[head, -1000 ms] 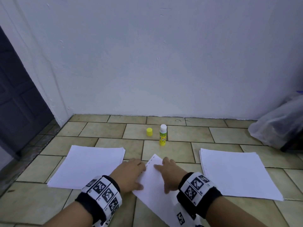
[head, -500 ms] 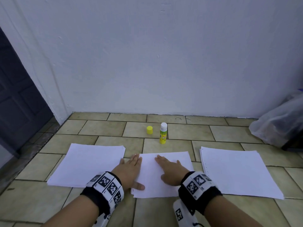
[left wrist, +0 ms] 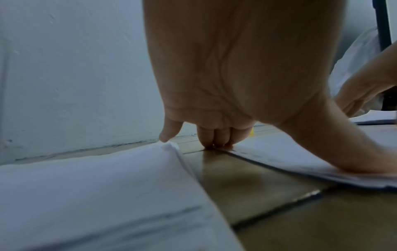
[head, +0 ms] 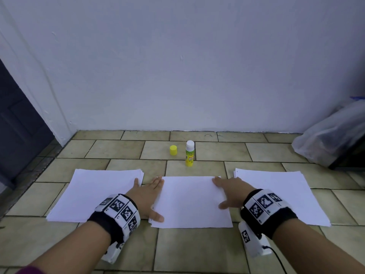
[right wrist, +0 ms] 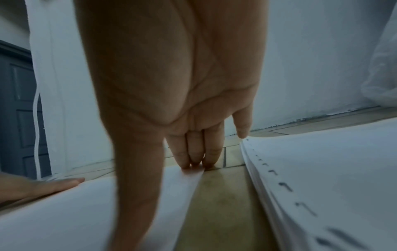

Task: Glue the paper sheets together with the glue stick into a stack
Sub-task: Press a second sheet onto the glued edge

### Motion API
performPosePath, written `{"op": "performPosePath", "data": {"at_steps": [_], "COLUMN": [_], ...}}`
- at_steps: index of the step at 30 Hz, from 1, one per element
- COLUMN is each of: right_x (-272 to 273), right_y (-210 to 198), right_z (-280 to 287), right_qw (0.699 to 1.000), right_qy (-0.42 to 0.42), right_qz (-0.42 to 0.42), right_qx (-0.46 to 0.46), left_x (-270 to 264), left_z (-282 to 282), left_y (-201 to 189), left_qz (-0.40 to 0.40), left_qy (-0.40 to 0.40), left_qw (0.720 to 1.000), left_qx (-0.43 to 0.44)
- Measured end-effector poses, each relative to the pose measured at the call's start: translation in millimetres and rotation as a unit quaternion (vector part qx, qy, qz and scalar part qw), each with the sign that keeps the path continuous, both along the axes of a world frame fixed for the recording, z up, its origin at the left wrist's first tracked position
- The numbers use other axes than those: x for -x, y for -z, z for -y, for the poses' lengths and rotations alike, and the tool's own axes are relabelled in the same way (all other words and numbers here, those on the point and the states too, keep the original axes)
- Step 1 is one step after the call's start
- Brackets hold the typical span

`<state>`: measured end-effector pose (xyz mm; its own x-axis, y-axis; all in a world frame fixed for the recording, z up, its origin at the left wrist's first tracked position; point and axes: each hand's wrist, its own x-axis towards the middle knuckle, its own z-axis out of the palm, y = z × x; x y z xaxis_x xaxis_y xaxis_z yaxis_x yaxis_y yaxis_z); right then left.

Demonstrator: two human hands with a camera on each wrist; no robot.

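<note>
Here each flat hand, left hand (head: 147,196) and right hand (head: 231,191), presses the middle sheet (head: 190,202); glue stick (head: 190,153) label unreadable.

On the tan tiled floor (head: 207,252), three lots of white paper lie in a row. The middle white paper sheet (head: 190,202) sits between the left white paper stack (head: 94,194) and the right white paper stack (head: 284,196), apart from both. The left hand (head: 146,196) rests flat on the sheet's left edge, the right hand (head: 232,192) on its right edge. Behind the sheet, toward the white wall (head: 187,66), the uncapped yellow-green glue stick (head: 190,153) stands upright, the yellow cap (head: 173,150) just to its left.
</note>
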<state>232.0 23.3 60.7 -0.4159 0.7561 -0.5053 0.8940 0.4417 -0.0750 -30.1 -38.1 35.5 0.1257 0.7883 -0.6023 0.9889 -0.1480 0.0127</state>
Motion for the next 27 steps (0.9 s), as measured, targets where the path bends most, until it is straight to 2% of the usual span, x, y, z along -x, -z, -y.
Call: {"op": "performPosePath", "data": {"at_steps": [4,9,18,23,27], "right_x": [-2,2,13,12,-2], "right_y": [2,8,12,4,-6], "right_z": [4,6,10,8,0], "right_qw": [0.999,0.997,0.997,0.999,0.987], "right_qy": [-0.022,-0.035,-0.021,0.023,0.069], "right_qz": [0.018,0.061,0.071,0.014,-0.089], "right_qx": [0.03,0.018,0.002,0.045,0.117], "left_x": [3,4,-1,-1,-2], "left_z": [0,0,-2,-2,-2], "left_y": [3,4,-1,-1,-1], "left_qz": [-0.003,-0.014,-0.045,-0.046,-0.056], "left_qy": [0.004,0.005,0.016,0.016,0.019], "left_qw": [1.0,1.0,0.999,0.999,0.998], "left_qx": [0.001,0.0,0.012,0.011,0.004]}}
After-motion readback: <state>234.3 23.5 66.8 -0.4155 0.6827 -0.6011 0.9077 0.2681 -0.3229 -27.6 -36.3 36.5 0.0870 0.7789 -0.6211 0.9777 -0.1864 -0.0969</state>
